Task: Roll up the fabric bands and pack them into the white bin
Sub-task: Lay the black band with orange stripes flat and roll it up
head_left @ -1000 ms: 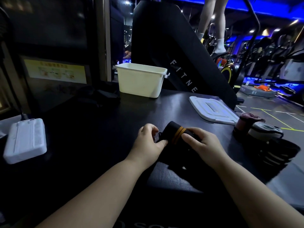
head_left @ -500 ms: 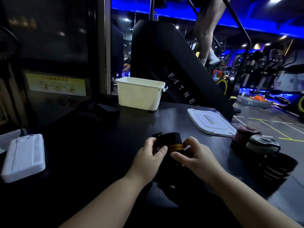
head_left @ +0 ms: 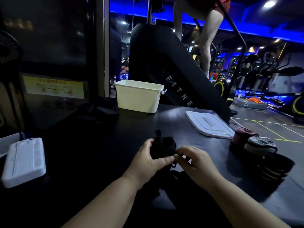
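Head view: rolled band (head_left: 164,146) gripped between left hand (head_left: 148,159), right hand (head_left: 196,164).

The rolled black fabric band (head_left: 163,146), gripped by my left hand (head_left: 148,159) and pinched by my right hand (head_left: 197,163), is plain black on the side I see, nearly lost against the matte black tabletop (head_left: 82,153). At twelve o'clock the rectangular white plastic bin (head_left: 138,99) looks creamy white, and at two o'clock the flat white plastic lid (head_left: 209,124) is paler with a blue sheen. At three o'clock sit a dark maroon fabric roll (head_left: 241,134), a grey-and-white fabric roll (head_left: 259,144) and a black fabric roll with thin tan stripes (head_left: 276,167); at nine o'clock the ribbed white plastic block (head_left: 24,160) is plain white.
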{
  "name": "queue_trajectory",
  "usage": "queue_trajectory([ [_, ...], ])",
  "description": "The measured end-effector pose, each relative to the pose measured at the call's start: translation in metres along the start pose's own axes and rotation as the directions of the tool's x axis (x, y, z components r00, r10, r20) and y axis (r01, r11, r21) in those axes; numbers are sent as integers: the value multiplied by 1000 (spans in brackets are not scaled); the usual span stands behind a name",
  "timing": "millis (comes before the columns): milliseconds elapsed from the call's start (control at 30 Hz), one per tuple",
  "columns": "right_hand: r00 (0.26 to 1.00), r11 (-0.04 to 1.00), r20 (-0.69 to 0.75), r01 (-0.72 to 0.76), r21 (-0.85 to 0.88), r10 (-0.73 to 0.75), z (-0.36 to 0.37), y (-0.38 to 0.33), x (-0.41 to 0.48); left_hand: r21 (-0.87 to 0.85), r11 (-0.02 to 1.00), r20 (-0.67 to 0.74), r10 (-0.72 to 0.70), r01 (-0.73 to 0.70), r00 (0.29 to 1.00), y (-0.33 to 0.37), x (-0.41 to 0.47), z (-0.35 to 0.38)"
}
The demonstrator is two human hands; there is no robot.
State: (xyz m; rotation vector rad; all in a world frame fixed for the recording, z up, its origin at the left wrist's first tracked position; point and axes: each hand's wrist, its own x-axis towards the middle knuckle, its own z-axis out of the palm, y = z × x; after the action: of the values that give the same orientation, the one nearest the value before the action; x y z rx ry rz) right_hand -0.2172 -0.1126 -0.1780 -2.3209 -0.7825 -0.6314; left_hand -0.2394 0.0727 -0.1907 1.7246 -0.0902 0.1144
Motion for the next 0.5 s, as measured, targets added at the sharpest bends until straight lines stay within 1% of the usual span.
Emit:
queue_trajectory([
  [33,998,997,-2,-63,53,63,-2,0,0,-19,1000,16,1,-1,1000,1,-1,0],
  [100,980,964,50,-199,177,193,-5,-1,1,-82,997,54,4,0,999,4,-3,-1],
  [167,961,927,100,-274,256,257,-8,-2,2,-133,991,79,-10,20,997,3,-3,-3],
  [267,946,871,111,-322,371,303,-7,-1,3,-207,978,111,-1,24,994,2,-3,-4],
  [333,942,872,88,-332,358,323,-4,1,2,-228,973,113,-6,32,994,2,-2,-3],
  [433,953,909,34,-296,292,300,-3,5,4,-251,968,124,3,28,992,3,-1,-4],
  [500,955,887,100,-298,354,281,-3,4,5,-258,966,139,9,28,990,5,-2,-4],
])
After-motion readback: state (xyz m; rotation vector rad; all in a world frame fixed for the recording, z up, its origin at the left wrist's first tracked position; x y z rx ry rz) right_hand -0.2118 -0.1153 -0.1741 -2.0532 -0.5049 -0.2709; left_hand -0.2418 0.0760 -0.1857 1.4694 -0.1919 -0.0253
